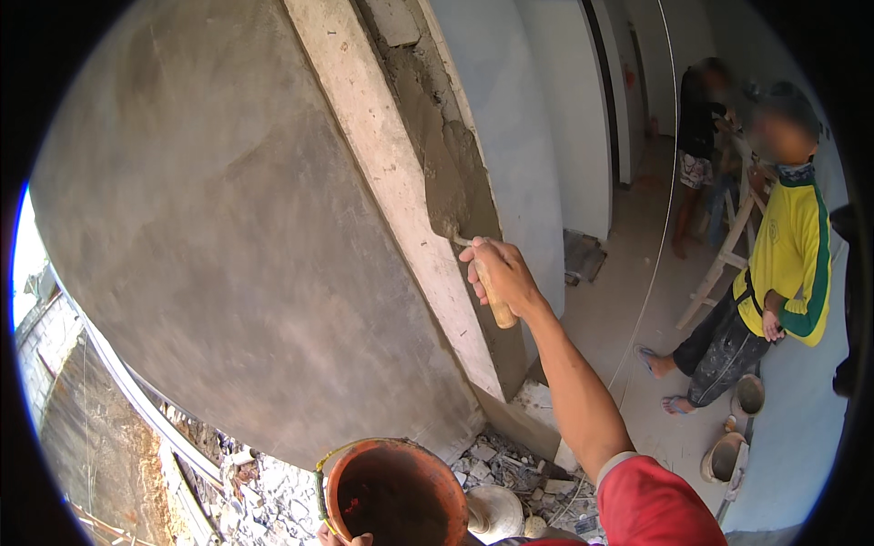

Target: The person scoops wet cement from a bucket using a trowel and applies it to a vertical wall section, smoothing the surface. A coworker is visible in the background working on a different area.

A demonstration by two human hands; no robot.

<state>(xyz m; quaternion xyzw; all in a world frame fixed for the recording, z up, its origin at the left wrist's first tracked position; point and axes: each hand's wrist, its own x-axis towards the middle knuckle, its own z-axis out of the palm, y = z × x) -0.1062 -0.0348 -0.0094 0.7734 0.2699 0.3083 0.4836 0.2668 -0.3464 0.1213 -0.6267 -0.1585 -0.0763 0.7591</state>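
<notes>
Plastering the narrow edge of a column, trowel in one hand, bucket in the other

Biggest thing first: the grey rendered wall (237,227) with its pale concrete edge strip (382,173), wet mortar (446,173) smeared along the side. The orange bucket (396,491) sits low in view, left hand (344,539) curled on its rim at the bottom edge, probably heavy if loaded, though the inside looks near empty. The right hand (503,273) is closed round the trowel (473,259) by its wooden handle, blade pressed to the mortar. Stiff tool, sloppy load, so the handle is the place to grip. Two other people stand off to the right.
</notes>
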